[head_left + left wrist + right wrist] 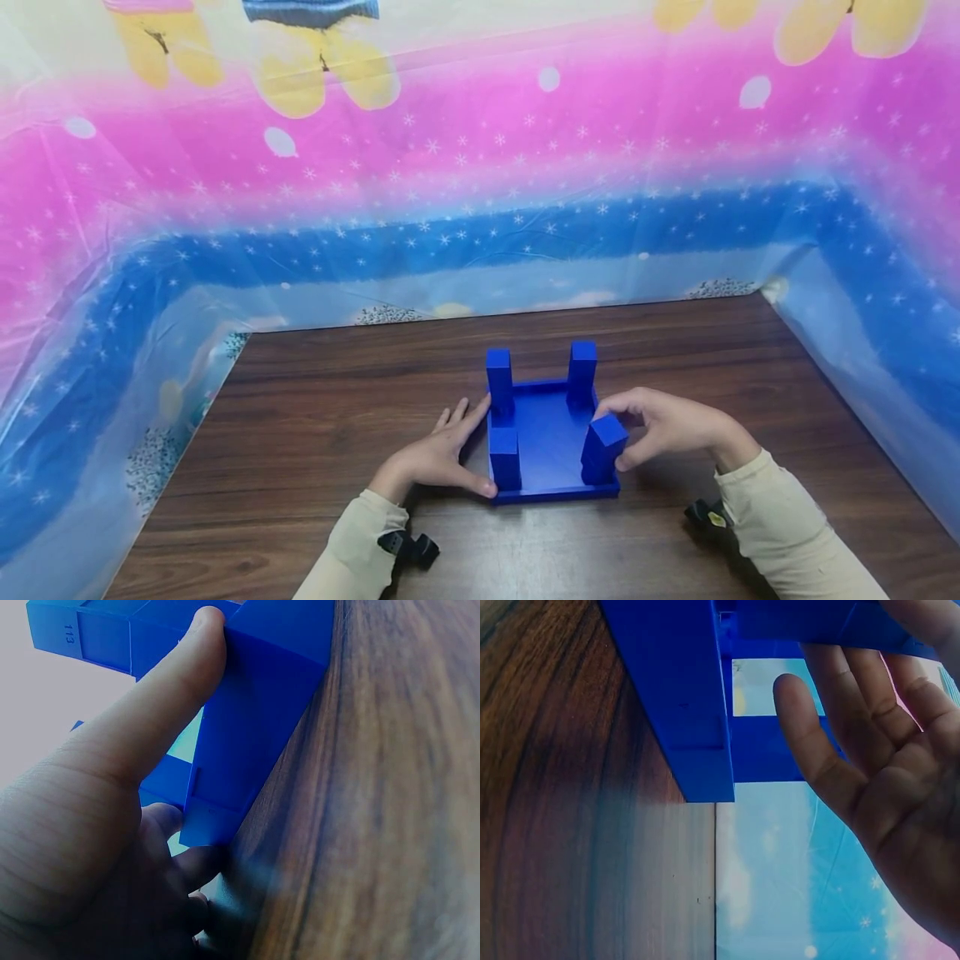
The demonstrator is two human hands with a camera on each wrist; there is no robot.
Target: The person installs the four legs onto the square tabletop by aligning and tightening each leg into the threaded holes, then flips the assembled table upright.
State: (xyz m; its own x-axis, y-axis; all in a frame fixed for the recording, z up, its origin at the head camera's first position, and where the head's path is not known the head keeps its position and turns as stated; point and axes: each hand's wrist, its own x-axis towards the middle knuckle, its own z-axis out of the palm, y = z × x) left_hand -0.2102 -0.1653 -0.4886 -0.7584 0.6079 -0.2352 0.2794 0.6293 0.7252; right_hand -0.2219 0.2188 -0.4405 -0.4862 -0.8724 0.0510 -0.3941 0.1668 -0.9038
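Note:
A shallow blue tray-like base [551,442] lies on the table, with an upright square post at each corner. My right hand [675,429] pinches the near right post [603,450] between thumb and fingers. That post's top is turned out of line with the base edges. Along the left side, my left hand [435,454] rests against the base with straight, spread fingers, its thumb at the front corner beside the near left post [506,458]. In the left wrist view, the thumb presses the base's side wall [247,727]; a post [90,637] there bears the raised number 113.
The dark wood-grain table [322,400] extends around the base on all sides. A patterned pink and blue cloth [480,167] stands along its back and both sides. The far left post [499,379] and far right post [582,371] rise behind.

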